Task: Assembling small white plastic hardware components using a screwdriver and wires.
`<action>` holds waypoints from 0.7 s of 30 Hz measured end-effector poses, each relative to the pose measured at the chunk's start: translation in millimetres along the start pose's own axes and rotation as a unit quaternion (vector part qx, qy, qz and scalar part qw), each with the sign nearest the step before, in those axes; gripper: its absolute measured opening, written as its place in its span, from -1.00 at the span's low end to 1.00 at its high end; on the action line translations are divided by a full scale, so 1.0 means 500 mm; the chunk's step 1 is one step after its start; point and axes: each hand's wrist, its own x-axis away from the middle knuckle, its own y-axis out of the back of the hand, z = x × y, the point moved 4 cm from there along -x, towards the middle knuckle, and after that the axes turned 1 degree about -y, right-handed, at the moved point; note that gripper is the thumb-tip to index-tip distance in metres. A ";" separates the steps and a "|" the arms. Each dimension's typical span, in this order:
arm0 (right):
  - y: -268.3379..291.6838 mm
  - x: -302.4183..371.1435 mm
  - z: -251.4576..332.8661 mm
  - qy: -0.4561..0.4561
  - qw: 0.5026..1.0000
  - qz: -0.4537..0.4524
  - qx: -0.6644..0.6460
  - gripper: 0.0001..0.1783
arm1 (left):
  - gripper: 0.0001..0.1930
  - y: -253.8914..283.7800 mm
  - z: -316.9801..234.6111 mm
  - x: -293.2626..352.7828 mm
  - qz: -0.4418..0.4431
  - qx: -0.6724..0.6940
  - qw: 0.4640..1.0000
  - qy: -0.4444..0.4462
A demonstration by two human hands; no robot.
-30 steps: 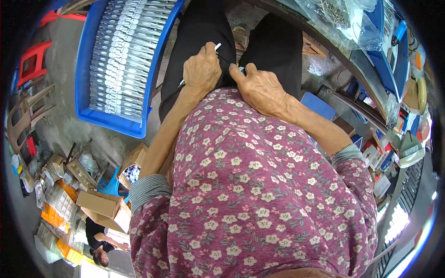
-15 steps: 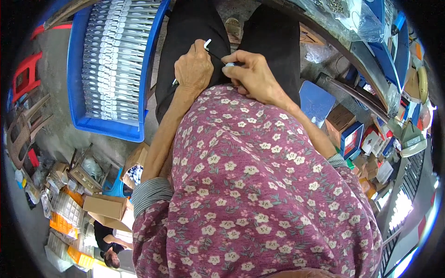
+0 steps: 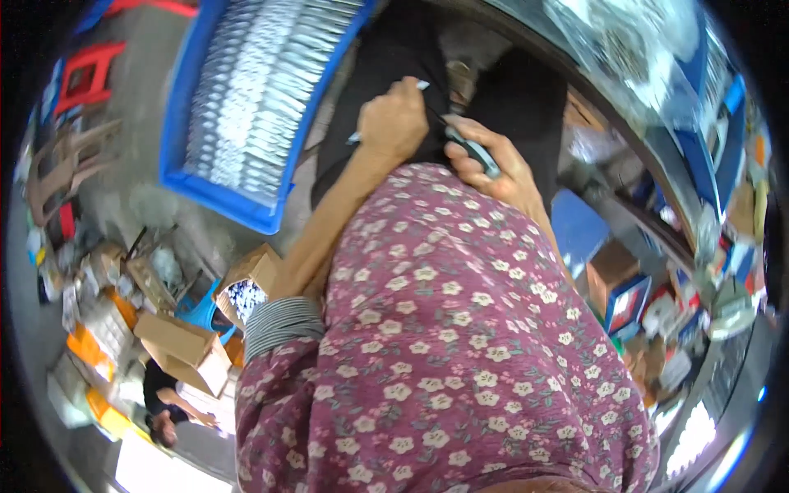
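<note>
My left hand (image 3: 393, 122) is closed in a fist above my left thigh. Around a slim white piece (image 3: 422, 85) its fingers are wrapped, with an end poking out at the top and another by the heel of the hand. My right hand (image 3: 511, 168) grips a hand tool (image 3: 474, 153) with a black and pale grey handle; the tool's thin front end points toward the left hand, and its exact kind is blurred. To the left stands a blue tray (image 3: 175, 123) filled with rows of slim grey-and-white pieces (image 3: 255, 99).
A workbench edge (image 3: 612, 111) curves along the right, with clear plastic bags (image 3: 629, 49) on it. Below it are a blue seat (image 3: 577, 222) and boxes (image 3: 612, 267). An open cardboard box (image 3: 185, 349), a red stool (image 3: 86, 78) and another person (image 3: 168, 403) are at left.
The view has swung, so the scene sits farther right and tilted. My right hand has drawn away from the left and turned, baring the tool's handle. My left hand still holds the white piece.
</note>
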 end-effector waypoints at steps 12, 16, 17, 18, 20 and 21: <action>0.030 0.033 0.023 0.146 0.905 -0.074 0.392 -0.70 | -0.78 0.098 0.103 0.023 -0.108 0.346 0.921 0.144; 0.032 0.022 0.027 0.146 0.920 -0.064 0.359 -0.73 | -0.80 0.209 0.179 0.050 -0.188 0.514 0.809 0.215; 0.032 0.020 0.027 0.143 0.922 -0.072 0.353 -0.74 | -0.82 0.245 0.199 0.058 -0.215 0.476 0.808 0.271; 0.031 0.019 0.027 0.143 0.921 -0.069 0.355 -0.74 | -0.82 0.257 0.243 0.074 -0.270 0.448 0.810 0.266; 0.038 0.011 0.028 0.146 0.929 -0.053 0.335 -0.76 | -0.87 0.276 0.329 0.096 -0.367 0.431 0.773 0.285; 0.041 0.009 0.028 0.145 0.930 -0.051 0.335 -0.76 | -0.91 0.294 0.362 0.114 -0.412 0.440 0.736 0.310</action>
